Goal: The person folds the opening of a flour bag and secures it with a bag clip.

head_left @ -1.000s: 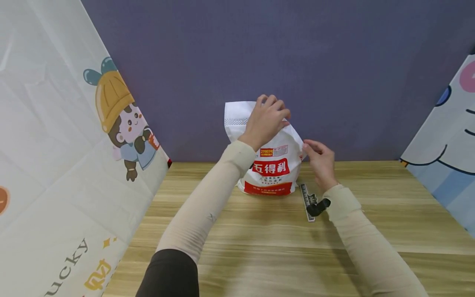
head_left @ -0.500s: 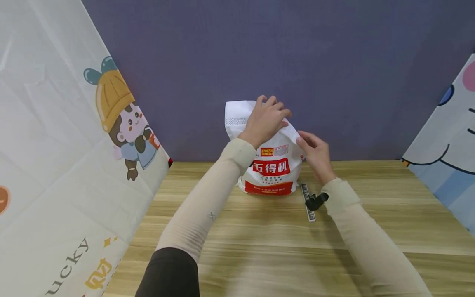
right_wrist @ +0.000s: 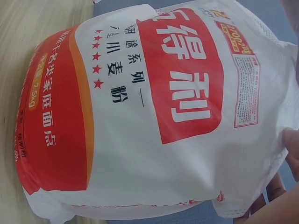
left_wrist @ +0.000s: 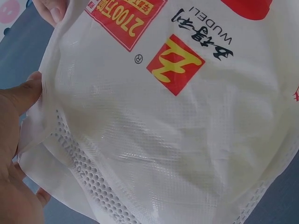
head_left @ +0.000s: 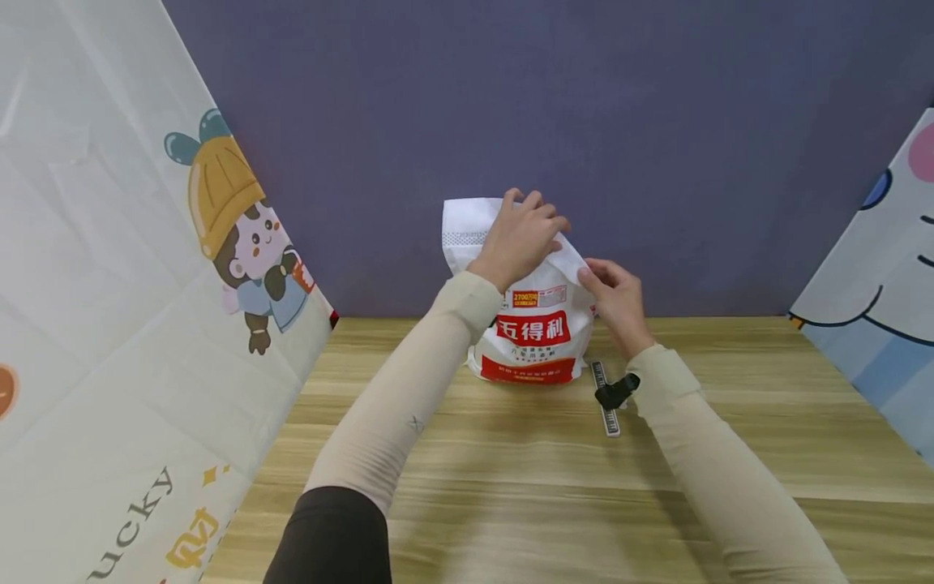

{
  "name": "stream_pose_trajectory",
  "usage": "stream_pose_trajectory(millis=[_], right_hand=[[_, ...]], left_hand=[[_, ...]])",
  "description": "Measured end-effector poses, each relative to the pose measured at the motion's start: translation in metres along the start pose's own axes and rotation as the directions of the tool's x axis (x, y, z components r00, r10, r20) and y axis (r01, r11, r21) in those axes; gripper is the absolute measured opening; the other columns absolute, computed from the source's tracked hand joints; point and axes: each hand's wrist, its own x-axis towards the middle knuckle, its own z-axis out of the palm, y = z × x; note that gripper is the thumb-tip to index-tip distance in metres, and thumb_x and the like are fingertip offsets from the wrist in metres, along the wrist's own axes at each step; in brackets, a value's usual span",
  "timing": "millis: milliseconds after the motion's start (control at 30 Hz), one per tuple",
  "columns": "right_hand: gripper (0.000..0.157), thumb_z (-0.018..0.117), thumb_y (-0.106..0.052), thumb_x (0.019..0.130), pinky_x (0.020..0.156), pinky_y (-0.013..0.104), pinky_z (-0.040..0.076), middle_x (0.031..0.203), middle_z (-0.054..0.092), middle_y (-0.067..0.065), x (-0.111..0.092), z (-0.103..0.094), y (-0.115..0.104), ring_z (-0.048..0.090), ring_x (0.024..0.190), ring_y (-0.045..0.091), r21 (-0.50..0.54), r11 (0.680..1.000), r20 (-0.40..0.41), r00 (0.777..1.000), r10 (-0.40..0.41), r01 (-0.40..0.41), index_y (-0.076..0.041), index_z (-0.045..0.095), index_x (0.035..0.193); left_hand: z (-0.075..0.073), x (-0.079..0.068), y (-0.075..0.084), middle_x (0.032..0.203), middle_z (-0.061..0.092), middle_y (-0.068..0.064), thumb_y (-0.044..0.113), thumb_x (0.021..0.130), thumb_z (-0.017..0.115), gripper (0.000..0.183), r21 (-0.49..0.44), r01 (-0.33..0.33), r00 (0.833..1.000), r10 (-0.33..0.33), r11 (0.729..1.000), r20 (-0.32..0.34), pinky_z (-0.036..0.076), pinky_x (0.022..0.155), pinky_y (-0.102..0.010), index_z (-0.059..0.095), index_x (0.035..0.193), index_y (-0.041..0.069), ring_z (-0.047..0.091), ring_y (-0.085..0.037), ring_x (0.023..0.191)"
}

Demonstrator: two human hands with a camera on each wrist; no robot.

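Observation:
A white flour bag [head_left: 536,357] with red print stands upright on the table against the dark panel. My left hand [head_left: 520,243] reaches over its top edge and grips it, thumb on the near side and fingers behind, as the left wrist view shows. The top left corner of the bag sticks up beside this hand. At the right edge, my right hand [head_left: 616,296] pinches the folded white top between thumb and fingers. To the right of the bag lies a flat clip [head_left: 611,422] with a black-and-white striped pattern, partly hidden behind the black wrist mount.
The wooden table [head_left: 438,478] runs up to the dark blue panel [head_left: 657,122] at the back. White sheets with cartoon prints, the left sheet [head_left: 109,324] and the right sheet [head_left: 868,268], border it on both sides.
My right hand has moved up and left along the bag's right edge, drawing the top corner inward into a fold. The left hand has stayed nearly still on the top edge.

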Motion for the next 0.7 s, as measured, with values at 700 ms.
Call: stream_pose_trajectory(millis=[700], right_hand=[[0.037, 0.065, -0.033, 0.100, 0.067, 0.023, 0.053, 0.096, 0.062, -0.011, 0.0042, 0.0004, 0.0098, 0.057, 0.088, 0.010, 0.042, 0.999, -0.065, 0.998, 0.028, -0.025, -0.005, 0.067, 0.124]], left_hand=[[0.0030, -0.0016, -0.0002, 0.123, 0.072, 0.012, 0.036, 0.101, 0.063, 0.022, 0.002, -0.014, 0.999, 0.014, 1.000, -0.051, 0.030, 0.118, -0.049, 0.073, 0.120, 0.031, 0.056, -0.016, 0.124]])
